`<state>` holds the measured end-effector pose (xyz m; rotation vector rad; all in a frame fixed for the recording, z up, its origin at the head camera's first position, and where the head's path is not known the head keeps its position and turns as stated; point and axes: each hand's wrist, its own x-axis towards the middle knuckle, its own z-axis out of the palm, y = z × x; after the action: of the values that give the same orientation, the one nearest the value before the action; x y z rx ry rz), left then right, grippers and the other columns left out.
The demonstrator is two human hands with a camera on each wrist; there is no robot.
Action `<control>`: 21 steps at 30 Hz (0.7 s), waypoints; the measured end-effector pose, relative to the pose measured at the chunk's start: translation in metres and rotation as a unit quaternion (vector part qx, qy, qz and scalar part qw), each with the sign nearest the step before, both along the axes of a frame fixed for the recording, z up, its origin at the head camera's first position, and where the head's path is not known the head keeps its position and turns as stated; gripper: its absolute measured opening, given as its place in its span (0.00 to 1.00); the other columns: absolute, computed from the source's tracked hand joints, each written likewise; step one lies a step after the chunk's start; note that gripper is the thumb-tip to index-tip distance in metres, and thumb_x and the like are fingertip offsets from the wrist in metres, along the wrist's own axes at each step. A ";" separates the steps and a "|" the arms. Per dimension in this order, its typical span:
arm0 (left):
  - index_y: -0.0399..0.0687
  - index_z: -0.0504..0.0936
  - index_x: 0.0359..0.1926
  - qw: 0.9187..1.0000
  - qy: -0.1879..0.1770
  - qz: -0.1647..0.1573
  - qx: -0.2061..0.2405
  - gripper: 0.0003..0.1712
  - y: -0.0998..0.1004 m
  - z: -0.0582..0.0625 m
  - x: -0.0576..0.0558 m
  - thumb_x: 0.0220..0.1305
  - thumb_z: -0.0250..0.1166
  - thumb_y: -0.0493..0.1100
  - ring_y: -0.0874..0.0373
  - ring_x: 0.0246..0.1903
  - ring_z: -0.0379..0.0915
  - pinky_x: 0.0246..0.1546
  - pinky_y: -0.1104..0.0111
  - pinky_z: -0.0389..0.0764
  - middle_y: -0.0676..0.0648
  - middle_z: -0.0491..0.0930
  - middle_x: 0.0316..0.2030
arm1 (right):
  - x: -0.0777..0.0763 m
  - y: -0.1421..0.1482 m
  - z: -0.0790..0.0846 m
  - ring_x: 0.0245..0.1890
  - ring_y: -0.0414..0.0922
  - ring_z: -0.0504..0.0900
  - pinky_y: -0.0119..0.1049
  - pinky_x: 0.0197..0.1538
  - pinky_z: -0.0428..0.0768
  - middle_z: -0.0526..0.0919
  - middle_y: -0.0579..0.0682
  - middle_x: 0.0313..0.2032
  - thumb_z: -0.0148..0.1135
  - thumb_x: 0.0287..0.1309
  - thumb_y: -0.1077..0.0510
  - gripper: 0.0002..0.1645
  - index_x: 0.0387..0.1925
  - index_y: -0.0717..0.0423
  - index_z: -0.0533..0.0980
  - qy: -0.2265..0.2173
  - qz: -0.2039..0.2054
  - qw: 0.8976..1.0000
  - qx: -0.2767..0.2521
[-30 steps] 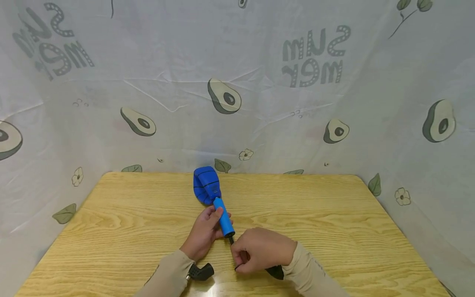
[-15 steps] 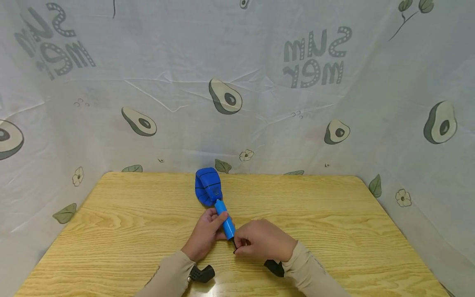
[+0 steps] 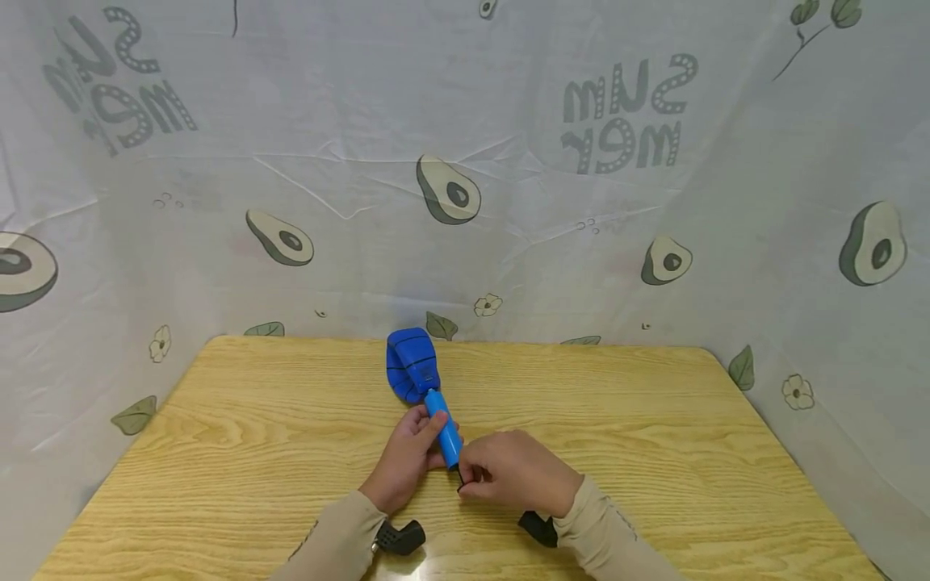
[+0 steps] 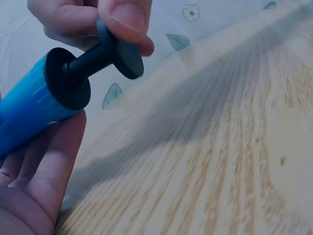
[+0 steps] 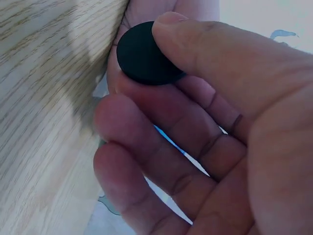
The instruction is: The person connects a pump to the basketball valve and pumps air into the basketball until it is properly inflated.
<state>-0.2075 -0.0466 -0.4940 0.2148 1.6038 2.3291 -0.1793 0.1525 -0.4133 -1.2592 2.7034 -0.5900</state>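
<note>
A blue hand pump (image 3: 445, 432) points away from me, its nozzle at a partly puffed-up dark blue balloon (image 3: 412, 363) with black lines. My left hand (image 3: 407, 456) grips the pump's barrel, thumb on top. In the left wrist view the black plunger handle (image 4: 128, 61) stands a short way out of the barrel's black end cap (image 4: 58, 83). My right hand (image 3: 512, 476) pinches that handle between thumb and curled fingers; its round black disc (image 5: 146, 54) shows under the thumb in the right wrist view. The balloon's joint with the nozzle is too small to make out.
Everything is above a light wooden table (image 3: 617, 420). Behind it and at the sides hangs a pale curtain (image 3: 349, 121) with avocado prints. A black wrist camera mount (image 3: 401, 537) sits at my left wrist, another black mount (image 3: 538, 528) at my right.
My right hand has pushed the plunger handle forward towards the barrel, so less of the rod shows. The left hand keeps its grip on the pump. The whole view has shifted slightly.
</note>
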 end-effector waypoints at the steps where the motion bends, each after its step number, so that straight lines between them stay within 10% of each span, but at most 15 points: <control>1: 0.33 0.60 0.68 1.000 0.000 0.002 0.000 0.30 0.000 0.000 0.000 0.81 0.56 0.52 0.50 0.51 0.80 0.45 0.64 0.88 0.34 0.75 0.56 | 0.000 0.000 0.000 0.23 0.26 0.68 0.20 0.25 0.69 0.72 0.30 0.24 0.77 0.61 0.52 0.16 0.26 0.40 0.75 0.000 -0.002 1.000 0.000; 21: 0.31 0.61 0.69 1.000 -0.012 0.024 -0.001 0.32 0.000 0.001 0.002 0.82 0.54 0.52 0.49 0.51 0.83 0.48 0.63 0.89 0.31 0.76 0.57 | 0.009 -0.003 0.005 0.22 0.22 0.70 0.15 0.26 0.70 0.73 0.26 0.22 0.74 0.62 0.54 0.13 0.27 0.39 0.78 -0.062 0.078 0.995 0.023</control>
<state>-0.2059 -0.0464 -0.4928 0.1504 1.6167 2.3561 -0.1705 0.1498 -0.4081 -1.3578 2.4771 -0.5652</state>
